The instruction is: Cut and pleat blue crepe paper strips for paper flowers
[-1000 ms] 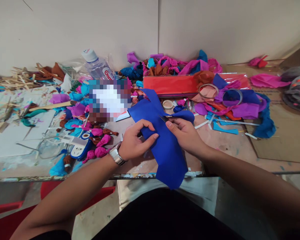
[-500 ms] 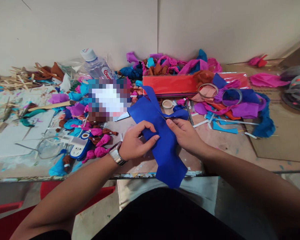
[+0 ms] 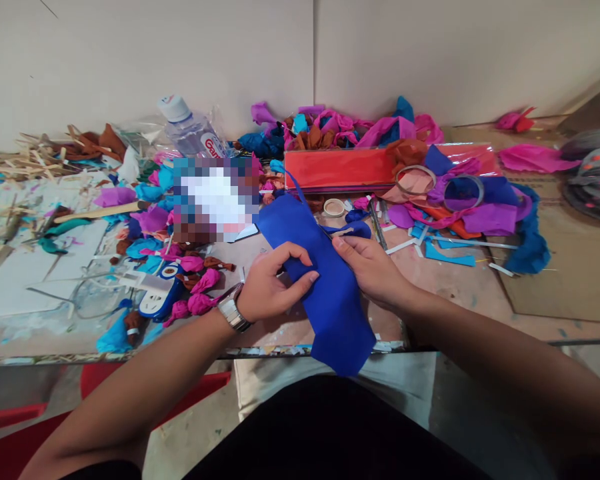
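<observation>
we see blue sheet [image 3: 330, 300] mid-frame, slanting down past table edge [image 3: 275, 352]. left hand [image 3: 275, 280], watch [image 3: 234, 310] on wrist, grips sheet's left side, thumb and finger curled in. right hand [image 3: 375, 270] closed around small dark tool [image 3: 325, 231], mostly hidden, tip at sheet's right edge; can't tell exact kind. blue strip [image 3: 357, 229] just above right hand. we note bottle [image 3: 193, 133] upper left of frame, red packet [image 3: 335, 170] upper centre.
</observation>
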Motion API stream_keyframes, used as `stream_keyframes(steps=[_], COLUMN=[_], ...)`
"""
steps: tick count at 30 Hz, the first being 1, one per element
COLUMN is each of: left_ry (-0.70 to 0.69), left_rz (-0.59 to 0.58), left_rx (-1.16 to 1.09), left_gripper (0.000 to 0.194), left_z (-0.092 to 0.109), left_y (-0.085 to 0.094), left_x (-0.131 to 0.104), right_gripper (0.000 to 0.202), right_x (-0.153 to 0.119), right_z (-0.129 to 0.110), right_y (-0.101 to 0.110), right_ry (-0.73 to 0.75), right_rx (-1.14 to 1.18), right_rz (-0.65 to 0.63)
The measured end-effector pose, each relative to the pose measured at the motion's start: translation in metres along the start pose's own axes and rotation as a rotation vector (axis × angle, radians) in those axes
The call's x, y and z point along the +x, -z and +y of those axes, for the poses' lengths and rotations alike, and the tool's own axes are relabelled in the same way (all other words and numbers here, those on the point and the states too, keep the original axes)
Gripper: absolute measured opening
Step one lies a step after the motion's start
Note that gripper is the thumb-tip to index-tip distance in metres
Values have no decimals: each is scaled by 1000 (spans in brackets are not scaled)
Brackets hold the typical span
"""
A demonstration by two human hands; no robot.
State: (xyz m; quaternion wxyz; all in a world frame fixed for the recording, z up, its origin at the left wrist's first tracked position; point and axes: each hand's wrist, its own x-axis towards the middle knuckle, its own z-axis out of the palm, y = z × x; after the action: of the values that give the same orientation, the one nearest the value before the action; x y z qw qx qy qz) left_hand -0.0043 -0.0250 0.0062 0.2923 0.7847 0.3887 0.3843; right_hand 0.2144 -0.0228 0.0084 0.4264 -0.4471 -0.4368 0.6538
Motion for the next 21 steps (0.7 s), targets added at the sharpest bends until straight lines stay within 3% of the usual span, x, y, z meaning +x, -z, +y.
stream_keyframes(steps=[12,17,21], left_ry=[-49,-84,-63], left_rz=[-31,-48,-47], left_rx=[23,15,-6], left_gripper=[17,17,28], left_z=[4,2,0], left_y=[1,1,1], left_x=[1,1,0], right_gripper=[38,45,54], right_x=[4,5,6], right_z=[-2,1,0], right_y=[6,4,2], right_ry=[100,45,19], right_rx=[-138,-19,62], right_rz=[-23,-20,9])
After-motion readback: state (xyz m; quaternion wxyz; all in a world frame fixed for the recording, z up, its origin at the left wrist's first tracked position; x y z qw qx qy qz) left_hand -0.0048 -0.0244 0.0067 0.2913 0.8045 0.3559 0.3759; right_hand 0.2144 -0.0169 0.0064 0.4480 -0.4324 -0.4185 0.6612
